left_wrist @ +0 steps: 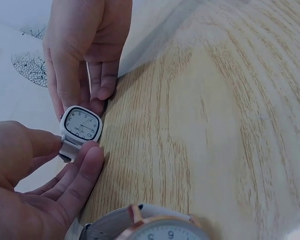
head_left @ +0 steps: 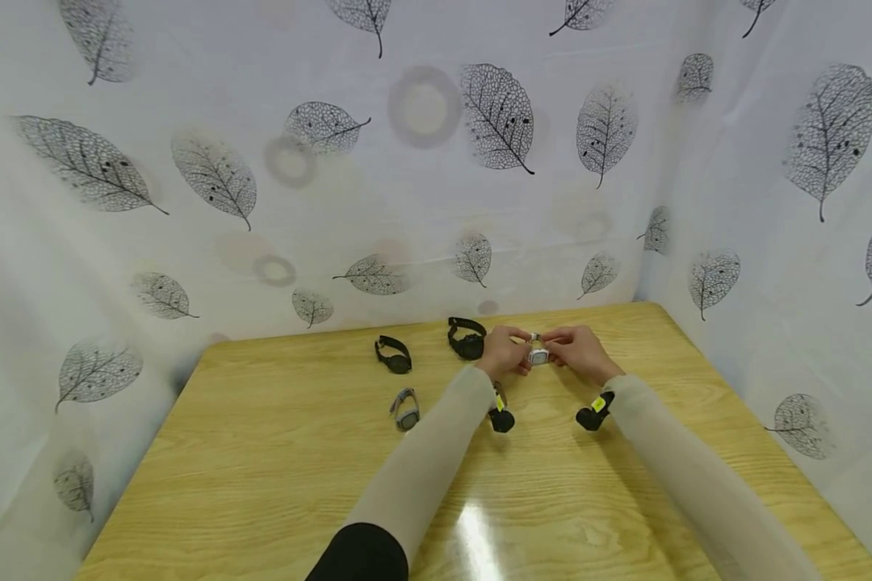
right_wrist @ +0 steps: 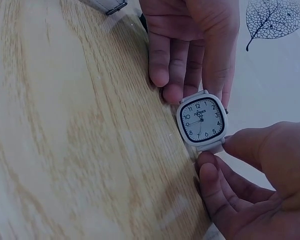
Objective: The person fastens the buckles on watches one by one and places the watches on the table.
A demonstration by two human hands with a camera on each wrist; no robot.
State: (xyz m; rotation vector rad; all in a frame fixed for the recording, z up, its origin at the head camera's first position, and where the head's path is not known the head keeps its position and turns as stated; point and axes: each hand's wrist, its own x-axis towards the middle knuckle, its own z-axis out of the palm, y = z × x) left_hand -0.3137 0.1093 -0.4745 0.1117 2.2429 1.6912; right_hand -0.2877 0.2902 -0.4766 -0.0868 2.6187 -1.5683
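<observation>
A white square-cased wristwatch (head_left: 538,357) stands near the back of the table between my two hands, its dial facing me. My left hand (head_left: 505,353) pinches its strap on one side of the case, thumb and fingers meeting below the dial in the left wrist view (left_wrist: 81,123). On the opposite side my right hand (head_left: 583,353) pinches the strap too, as the right wrist view shows beside the white case (right_wrist: 202,120). The far part of the strap loops behind the case, partly hidden by fingers.
Left of my hands lie a large black watch (head_left: 468,342), a slimmer black watch (head_left: 395,357) and a grey watch (head_left: 407,413). A rose-gold watch (left_wrist: 167,232) sits close by my left wrist. Leaf-printed cloth (head_left: 378,202) walls the wooden table (head_left: 283,452).
</observation>
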